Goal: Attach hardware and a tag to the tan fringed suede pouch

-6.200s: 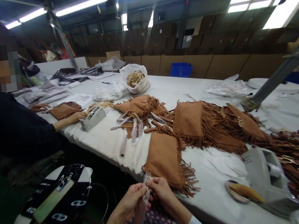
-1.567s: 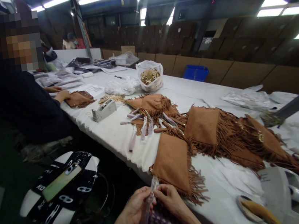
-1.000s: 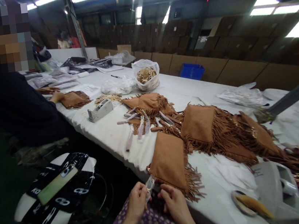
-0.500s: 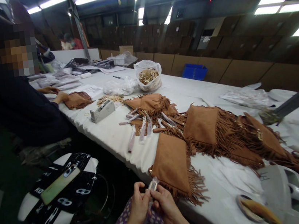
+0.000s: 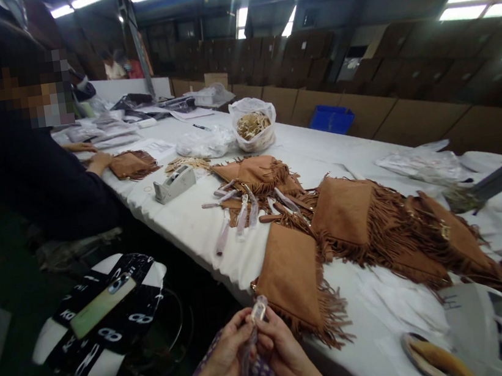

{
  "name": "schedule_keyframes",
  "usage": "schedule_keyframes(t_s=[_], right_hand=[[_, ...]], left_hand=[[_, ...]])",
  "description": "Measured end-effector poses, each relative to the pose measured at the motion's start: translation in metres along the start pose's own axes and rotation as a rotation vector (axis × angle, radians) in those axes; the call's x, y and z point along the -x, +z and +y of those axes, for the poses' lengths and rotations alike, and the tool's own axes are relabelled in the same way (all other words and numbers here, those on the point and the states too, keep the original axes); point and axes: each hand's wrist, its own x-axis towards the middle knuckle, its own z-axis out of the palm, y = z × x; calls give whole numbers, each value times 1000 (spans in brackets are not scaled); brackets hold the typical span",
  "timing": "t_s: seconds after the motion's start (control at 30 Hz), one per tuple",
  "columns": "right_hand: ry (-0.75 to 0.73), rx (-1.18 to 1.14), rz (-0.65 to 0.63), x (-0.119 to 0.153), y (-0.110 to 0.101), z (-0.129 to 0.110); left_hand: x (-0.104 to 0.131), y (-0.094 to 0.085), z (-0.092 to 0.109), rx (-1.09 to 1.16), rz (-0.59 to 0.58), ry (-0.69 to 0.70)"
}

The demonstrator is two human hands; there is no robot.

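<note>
Both hands are low in the head view, in front of the table's near edge. My left hand (image 5: 234,344) pinches a clear plastic-wrapped piece (image 5: 258,310) with a metal part at its top. My right hand (image 5: 277,337) grips the same wrapped piece from the other side. Just beyond them lies a brown fringed bag (image 5: 288,272), flat on the white table (image 5: 243,269). Farther along, another fringed bag (image 5: 342,207) rests with more bags, and several plastic-wrapped straps (image 5: 240,216) lie to its left.
A grey tape dispenser (image 5: 175,184) stands mid-table, with a white bag of tan pieces (image 5: 253,127) behind it. A larger dispenser (image 5: 482,330) is at the near right. A co-worker (image 5: 21,163) sits at the left. A phone (image 5: 104,306) lies on a stool.
My left hand's fingers have closed in around the wrapped piece, and its wrist has shifted left. The whole view has moved slightly. The co-worker's hands have shifted a little over their bag.
</note>
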Motion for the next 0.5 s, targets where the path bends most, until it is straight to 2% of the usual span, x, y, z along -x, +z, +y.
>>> schedule_keyframes(t_s=[0.13, 0.2, 0.3, 0.37, 0.5], right_hand=[[146, -206, -76, 0, -1, -9], [212, -270, -113, -4, -4, -12], [306, -254, -183, -9, -8, -14], [308, -244, -214, -10, -7, -15], [278, -242, -183, -4, -4, -22]], left_hand=[[-1, -10, 3, 122, -133, -192], [-1, -14, 6, 195, -204, -228], [-1, -14, 12, 227, -271, -216], [1, -12, 17, 188, -294, -202], [6, -6, 22, -1, -249, -112]])
